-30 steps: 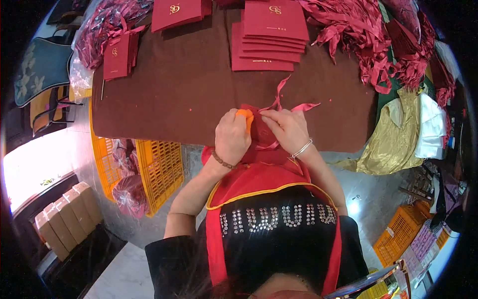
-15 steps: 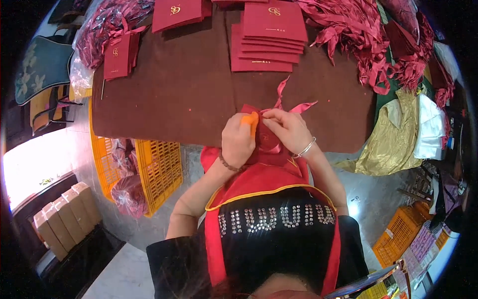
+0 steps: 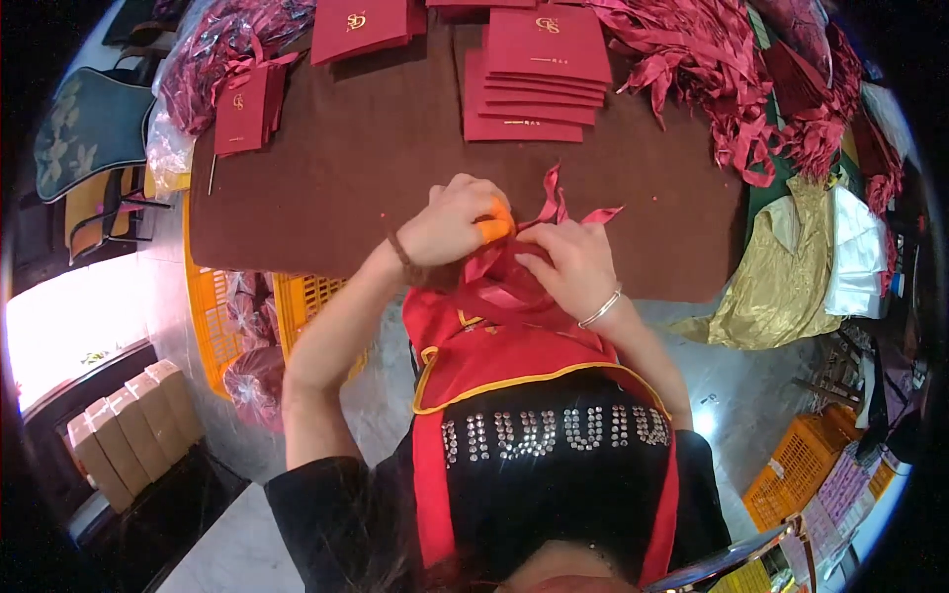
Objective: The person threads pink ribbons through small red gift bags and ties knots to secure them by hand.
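Note:
At the table's near edge, a small dark red paper bag (image 3: 510, 269) sits between my hands, mostly covered by them. A satin ribbon (image 3: 554, 198) of similar red runs through it; its loose ends point away from me and a loop hangs on the near side. My left hand (image 3: 457, 225), with an orange cover on one finger, is closed, its wrist bent over the ribbon at the bag's top. My right hand (image 3: 578, 267) pinches at the ribbon by the bag's right side. The exact grip of the fingertips is partly hidden.
On the brown-covered table (image 3: 336, 178) stand stacks of red bags (image 3: 539, 94), with a smaller stack (image 3: 242, 114) at left. Bundled red ribbons (image 3: 697, 74) lie at far right, near gold fabric (image 3: 786, 267). Yellow crates (image 3: 308, 296) stand below the table's left side.
My left hand has turned and shifted a little left and away, its elbow swinging outward. My right hand stays near the bag, and more of the ribbon loop shows.

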{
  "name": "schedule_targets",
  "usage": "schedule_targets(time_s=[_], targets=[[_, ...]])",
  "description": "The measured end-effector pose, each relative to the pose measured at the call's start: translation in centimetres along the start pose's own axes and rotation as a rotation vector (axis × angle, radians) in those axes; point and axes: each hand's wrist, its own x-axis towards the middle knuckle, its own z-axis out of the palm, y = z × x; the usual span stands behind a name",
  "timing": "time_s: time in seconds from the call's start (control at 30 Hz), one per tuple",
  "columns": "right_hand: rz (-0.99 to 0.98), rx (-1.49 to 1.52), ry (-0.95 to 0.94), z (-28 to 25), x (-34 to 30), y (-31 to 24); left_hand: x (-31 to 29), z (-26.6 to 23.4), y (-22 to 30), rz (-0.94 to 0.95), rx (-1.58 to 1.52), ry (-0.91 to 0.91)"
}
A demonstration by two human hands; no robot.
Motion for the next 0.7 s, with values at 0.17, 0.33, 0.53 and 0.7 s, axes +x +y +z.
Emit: schedule_targets(time_s=[0.17,0.33,0.53,0.7], targets=[[-0.105,-0.083,0.071,0.2,-0.8,-1.5,2.4,-3.2,1.3,-0.143,0.178,-0.571],[-0.128,-0.100,0.094,0.3,-1.0,-2.1,4.0,-3.9,2.2,-0.031,0.329,-0.866],[-0.147,-0.099,0.137,0.5,-1.0,-2.1,5.0,-2.3,0.4,-0.049,0.227,-0.860],[-0.172,-0.087,0.158,0.6,-1.0,-2.0,5.7,-3.0,1.6,-0.106,0.251,-0.966]])
